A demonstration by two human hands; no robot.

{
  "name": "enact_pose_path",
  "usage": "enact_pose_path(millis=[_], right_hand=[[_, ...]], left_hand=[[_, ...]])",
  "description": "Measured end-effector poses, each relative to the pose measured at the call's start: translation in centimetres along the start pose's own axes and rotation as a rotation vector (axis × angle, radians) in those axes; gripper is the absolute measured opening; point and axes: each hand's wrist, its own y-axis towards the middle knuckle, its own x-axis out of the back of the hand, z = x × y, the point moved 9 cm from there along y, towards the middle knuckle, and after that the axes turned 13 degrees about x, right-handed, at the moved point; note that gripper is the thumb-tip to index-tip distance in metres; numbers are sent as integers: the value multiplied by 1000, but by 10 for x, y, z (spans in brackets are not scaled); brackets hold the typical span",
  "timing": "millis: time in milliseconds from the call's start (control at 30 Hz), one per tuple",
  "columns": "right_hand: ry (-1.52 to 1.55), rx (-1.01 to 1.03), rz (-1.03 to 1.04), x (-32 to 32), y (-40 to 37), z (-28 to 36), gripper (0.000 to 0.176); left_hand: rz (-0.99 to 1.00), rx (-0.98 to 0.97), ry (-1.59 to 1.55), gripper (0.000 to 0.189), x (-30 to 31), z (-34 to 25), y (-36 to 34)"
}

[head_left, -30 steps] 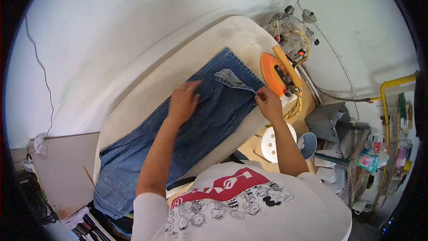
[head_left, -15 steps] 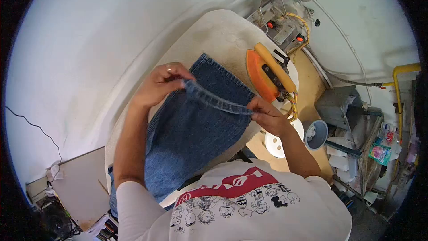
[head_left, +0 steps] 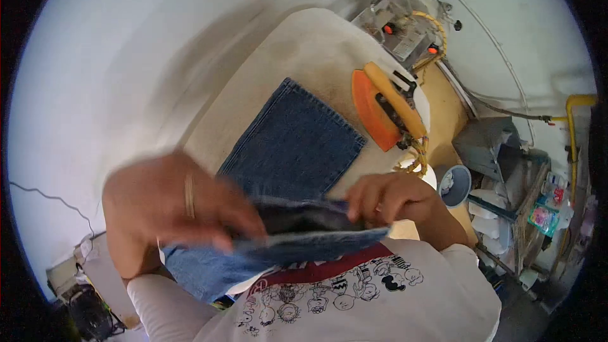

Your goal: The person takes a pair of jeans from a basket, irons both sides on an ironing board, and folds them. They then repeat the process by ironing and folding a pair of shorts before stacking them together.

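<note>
Blue jeans (head_left: 294,136) lie partly on a beige ironing board (head_left: 304,38), one leg end flat. The other hem is raised close to my chest, its opening showing dark inside. My left hand (head_left: 183,206), blurred by motion, has its fingers at the left side of that hem and wears a ring. At the right side, my right hand (head_left: 396,202) grips the hem with bent fingers. An orange iron (head_left: 377,111) with a yellowish handle rests on the board to the right of the jeans.
Behind the board's far right is a metal machine (head_left: 402,28) with hoses. A grey-blue bucket (head_left: 455,185) and a shelf (head_left: 513,215) with bottles and packets are at the right. A white wall (head_left: 114,57) borders the left and back.
Both hands have brought the raised hem down towards my chest, and its opening now shows. The flat leg end has stayed on the board, more of it uncovered.
</note>
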Motion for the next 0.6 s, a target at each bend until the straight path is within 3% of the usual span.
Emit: enact_pose_path(millis=[67,133,200,267,300,367,400,433,500,533,600], right_hand=[[118,3,-60,-4,-2,-2,8],[-11,-171,-197,15,-19,-25,14],[-450,-318,-188,40,-32,-36,23],[-828,-325,-84,49,-35,-39,24],[-809,-329,-60,47,-34,-46,24],[-1256,-447,-122,61,-39,-48,20],[-1236,-447,-96,62,-41,-57,20],[-1371,-551,-77,74,-49,-65,18],[-1545,-763,-57,95,-70,-78,20],[-1540,-752,-31,94,-70,-82,20],[-1621,-605,-89,90,-63,-72,27]], left_hand=[[-175,131,150,26,42,22,-8],[-261,-16,253,28,51,30,-5],[-232,-69,236,28,52,27,2],[-423,-111,507,27,57,20,8],[-483,-68,639,24,60,27,18],[-586,19,878,22,67,50,44],[-631,58,988,25,68,64,55],[-648,83,976,25,66,81,61],[-981,47,1032,31,70,95,47],[-1000,67,1029,31,64,101,35],[-1113,144,650,35,52,122,-11]])
